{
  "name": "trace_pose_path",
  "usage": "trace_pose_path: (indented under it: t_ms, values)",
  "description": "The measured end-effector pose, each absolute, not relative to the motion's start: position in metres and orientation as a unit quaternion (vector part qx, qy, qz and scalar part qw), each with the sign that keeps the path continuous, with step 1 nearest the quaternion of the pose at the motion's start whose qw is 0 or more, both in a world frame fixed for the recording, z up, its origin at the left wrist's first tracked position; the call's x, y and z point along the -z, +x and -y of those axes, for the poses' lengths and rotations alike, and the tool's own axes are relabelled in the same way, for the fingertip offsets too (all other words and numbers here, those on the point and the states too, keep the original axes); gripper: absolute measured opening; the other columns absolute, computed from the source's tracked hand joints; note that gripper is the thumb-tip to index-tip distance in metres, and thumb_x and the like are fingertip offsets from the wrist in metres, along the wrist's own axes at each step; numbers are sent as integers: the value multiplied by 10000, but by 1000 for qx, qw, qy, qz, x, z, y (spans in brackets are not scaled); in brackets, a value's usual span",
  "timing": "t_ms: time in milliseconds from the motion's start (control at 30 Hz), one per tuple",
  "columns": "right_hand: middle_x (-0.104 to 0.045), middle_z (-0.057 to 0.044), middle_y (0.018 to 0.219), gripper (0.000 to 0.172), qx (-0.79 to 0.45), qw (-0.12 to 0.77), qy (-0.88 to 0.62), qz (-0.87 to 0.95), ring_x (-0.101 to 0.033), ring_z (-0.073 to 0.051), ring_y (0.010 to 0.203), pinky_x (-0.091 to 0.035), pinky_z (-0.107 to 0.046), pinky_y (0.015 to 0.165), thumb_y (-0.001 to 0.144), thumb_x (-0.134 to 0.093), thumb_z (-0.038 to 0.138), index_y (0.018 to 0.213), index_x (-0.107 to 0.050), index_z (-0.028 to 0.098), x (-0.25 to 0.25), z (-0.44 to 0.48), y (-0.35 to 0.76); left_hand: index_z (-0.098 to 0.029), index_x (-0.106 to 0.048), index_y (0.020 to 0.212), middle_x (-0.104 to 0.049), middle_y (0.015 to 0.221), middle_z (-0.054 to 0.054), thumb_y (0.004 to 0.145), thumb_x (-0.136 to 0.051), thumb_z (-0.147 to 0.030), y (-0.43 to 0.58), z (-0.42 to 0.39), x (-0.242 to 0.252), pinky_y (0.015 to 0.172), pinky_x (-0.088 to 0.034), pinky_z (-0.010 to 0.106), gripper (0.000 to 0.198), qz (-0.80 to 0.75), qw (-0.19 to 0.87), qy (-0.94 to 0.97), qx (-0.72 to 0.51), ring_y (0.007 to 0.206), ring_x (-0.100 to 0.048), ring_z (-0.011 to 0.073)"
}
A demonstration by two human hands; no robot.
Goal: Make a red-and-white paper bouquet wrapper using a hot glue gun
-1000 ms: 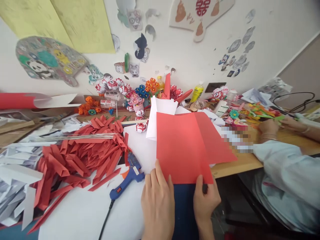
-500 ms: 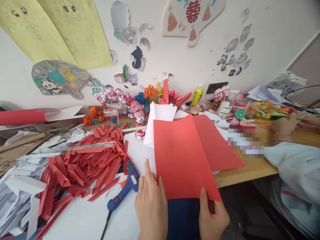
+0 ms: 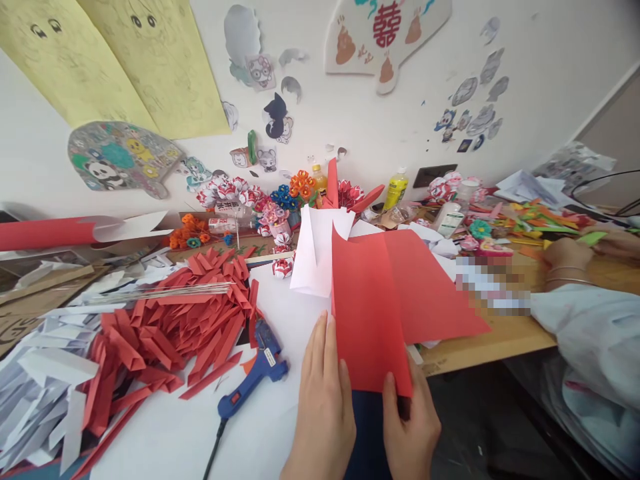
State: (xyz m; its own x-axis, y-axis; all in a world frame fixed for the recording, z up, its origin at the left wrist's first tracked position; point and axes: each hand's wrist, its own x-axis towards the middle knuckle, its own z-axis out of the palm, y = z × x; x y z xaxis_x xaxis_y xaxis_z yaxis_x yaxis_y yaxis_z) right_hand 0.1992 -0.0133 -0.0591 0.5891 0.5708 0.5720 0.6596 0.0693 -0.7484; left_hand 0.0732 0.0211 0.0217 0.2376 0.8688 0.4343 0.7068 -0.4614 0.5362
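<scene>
Between my two hands a red paper sheet (image 3: 367,307) is raised at a slant, its left side bent up. My left hand (image 3: 327,387) holds its left edge, fingers stretched together along the outside and thumb on the near face. My right hand (image 3: 413,420) pinches the lower right corner, thumb in front and fingers behind. Another red sheet (image 3: 435,287) lies flat beyond it on the right. A folded white paper (image 3: 313,257) stands just past the left edge. The blue glue gun (image 3: 257,367) rests left of my left hand.
Folded red paper strips (image 3: 185,320) and white strips (image 3: 50,380) are heaped at left, with thin wires (image 3: 165,291) on top. Paper flowers (image 3: 283,197) and a yellow bottle (image 3: 396,189) line the wall. At right, a co-worker's hand (image 3: 567,257) holds a green paper piece.
My left hand has moved right and up against the sheet's left edge, its raised finger now beside the others. The sheet's left side has bent inward, and my right hand has shifted slightly left.
</scene>
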Motion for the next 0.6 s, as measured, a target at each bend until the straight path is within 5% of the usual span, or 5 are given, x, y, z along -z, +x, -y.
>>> trace_pose_path:
  t_ms: [167,433,600]
  values:
    - [-606,-97,1439,502,45,552,-661,507,-609,-239,1292,-526,-364,1031,998,-533,231,1498,-489,249,46,12,202,-238,-73,1639,-257,1683,113,1066,-337,-311,65,-19,-27,1196,-401,488,635,-447,159,819,-323,1546,-269,263]
    - [-605,-82,1442,507,32,546,-648,530,-600,-221,1306,-531,-346,1040,999,-531,207,1501,-482,259,46,13,207,-272,-265,1607,-381,1635,65,1088,-179,-306,54,-23,-27,1164,-455,408,528,-435,320,740,-401,1470,-428,213]
    - [-638,-92,1394,517,69,562,-635,526,-634,-232,1257,-540,-353,1024,975,-563,161,1483,-510,247,51,16,209,-273,-378,1550,-432,1608,56,1077,-316,-211,63,-33,-23,1202,-411,403,481,-431,272,761,-401,1481,-406,178]
